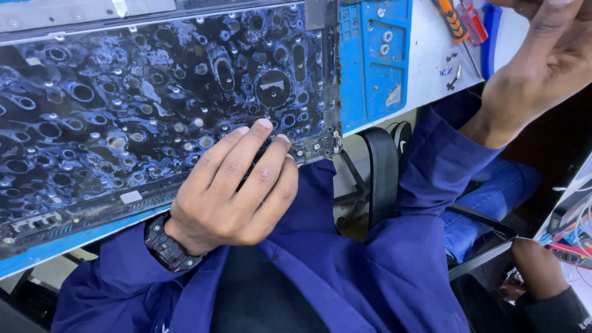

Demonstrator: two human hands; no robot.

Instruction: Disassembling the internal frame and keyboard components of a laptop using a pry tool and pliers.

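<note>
From the head camera, the left hand [231, 188] lies with its fingers extended and pressed flat on the near right corner of a large dark panel covered in glossy black film with many round and oblong holes [154, 98]. It grips nothing; the flat press seems meant to pin the panel against the surface. Under the panel and beyond its right edge lies a blue moulded work mat with small compartments [373, 61], likely there to keep small screws from rolling away. The right hand [542, 61] is raised well to the right of the panel, fingers loosely curled; whether it holds anything cannot be told. Just left of that hand, an orange-and-black-handled screwdriver [453, 21] rests on the white surface [431, 61], within easy reach.
</note>
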